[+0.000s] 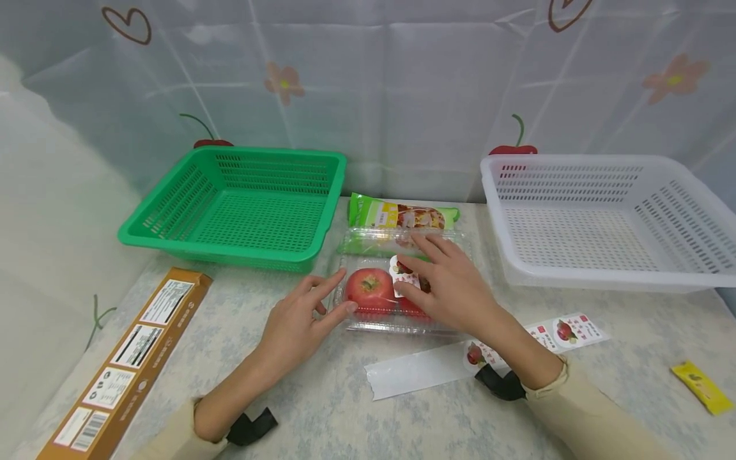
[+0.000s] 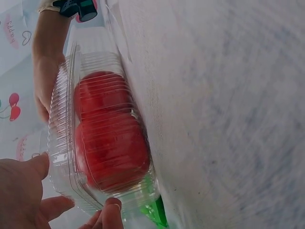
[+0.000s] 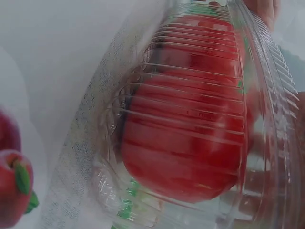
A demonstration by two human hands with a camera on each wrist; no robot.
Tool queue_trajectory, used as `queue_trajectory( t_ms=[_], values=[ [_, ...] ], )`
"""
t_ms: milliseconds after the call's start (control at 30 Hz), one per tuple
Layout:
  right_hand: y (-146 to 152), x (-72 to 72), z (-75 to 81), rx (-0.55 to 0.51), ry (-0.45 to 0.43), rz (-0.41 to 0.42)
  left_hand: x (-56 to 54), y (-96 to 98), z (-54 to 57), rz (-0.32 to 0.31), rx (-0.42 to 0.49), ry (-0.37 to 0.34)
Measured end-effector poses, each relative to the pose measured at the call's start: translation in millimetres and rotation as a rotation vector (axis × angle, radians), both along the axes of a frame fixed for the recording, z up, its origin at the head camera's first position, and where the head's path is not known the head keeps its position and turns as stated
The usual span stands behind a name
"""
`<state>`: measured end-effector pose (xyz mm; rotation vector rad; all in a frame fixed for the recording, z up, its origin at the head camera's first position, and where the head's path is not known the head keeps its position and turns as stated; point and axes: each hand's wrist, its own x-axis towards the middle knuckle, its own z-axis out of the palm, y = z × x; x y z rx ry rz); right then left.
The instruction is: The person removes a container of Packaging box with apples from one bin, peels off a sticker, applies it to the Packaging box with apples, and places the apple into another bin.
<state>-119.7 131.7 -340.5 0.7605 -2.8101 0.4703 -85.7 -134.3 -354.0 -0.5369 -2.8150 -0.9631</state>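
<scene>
A clear plastic clamshell box (image 1: 379, 324) with red round fruits (image 1: 370, 287) inside lies before me, its lid closed down over them. On its lid sits a white sticker (image 1: 406, 283) with a fruit picture. My right hand (image 1: 454, 287) lies over the lid's right part, fingertips spread on and around the sticker. At the box's left end is my left hand (image 1: 299, 319), forefinger and thumb extended to its edge. The left wrist view shows the ribbed side of the box (image 2: 62, 138) with left fingertips (image 2: 112, 205) along its near end.
Behind the box lies a green snack packet (image 1: 368, 211). A green basket (image 1: 230, 249) stands back left, a white basket (image 1: 575, 271) back right. A sticker strip (image 1: 414, 374) runs under my right forearm. Further out are a long brown carton (image 1: 132, 358) and a yellow packet (image 1: 701, 386).
</scene>
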Motion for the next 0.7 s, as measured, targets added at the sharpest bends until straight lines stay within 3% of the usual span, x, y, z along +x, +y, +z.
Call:
queue_trajectory(
  t_ms=[200,300,467,700],
  values=[
    [3,2.3,-1.2,-0.153,0.006,-0.014,-0.1,0.4,0.0,-0.002,0.009,0.008],
    [5,2.5,-3.8,-0.236,0.049,0.008,0.2,-0.4,-0.9,0.003,0.006,0.014],
    [10,1.2,-4.8,-0.294,0.139,0.088,-0.1,-0.6,-1.4,0.001,0.014,0.017],
    [18,3.8,-4.3,-0.298,0.173,0.243,-0.1,-0.2,-1.1,0.005,0.015,0.013]
  ],
)
